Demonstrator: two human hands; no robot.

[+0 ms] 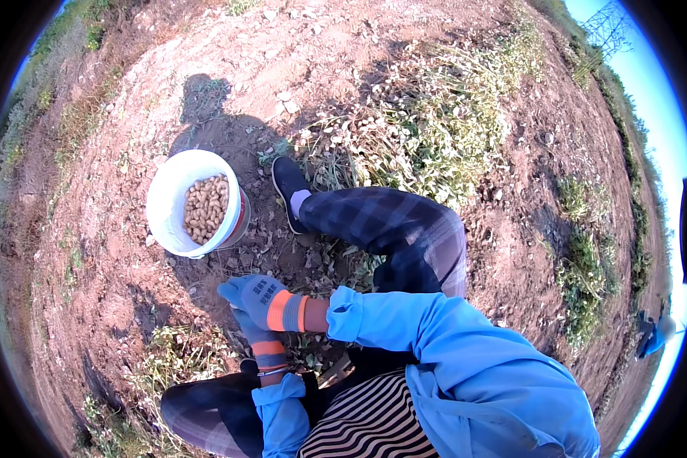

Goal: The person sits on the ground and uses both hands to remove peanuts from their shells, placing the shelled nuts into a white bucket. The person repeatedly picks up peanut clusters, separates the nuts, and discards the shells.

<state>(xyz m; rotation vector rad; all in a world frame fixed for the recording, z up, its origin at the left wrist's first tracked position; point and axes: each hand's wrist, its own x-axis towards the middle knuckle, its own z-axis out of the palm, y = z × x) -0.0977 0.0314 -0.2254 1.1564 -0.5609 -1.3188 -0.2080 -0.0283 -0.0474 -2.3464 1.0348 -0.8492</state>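
My right hand [257, 296], in a grey-blue and orange work glove, lies over my left hand [248, 325], gloved alike. The hands meet in front of my body, fingers curled together. Whatever may be between them is hidden. Just beyond them stands a white plastic bucket [163, 200], upright on the soil and apart from both hands. Unshelled peanuts [206, 209] lie inside it. Uprooted peanut plants [435, 131] with pods among the leaves are heaped past my right leg.
My dark shoe [289, 189] is planted to the right of the bucket. More cut plants [177, 358] lie near my left knee. Another row of plants [587, 280] runs along the right. A person [652, 338] is far off at the right edge, near the horizon.
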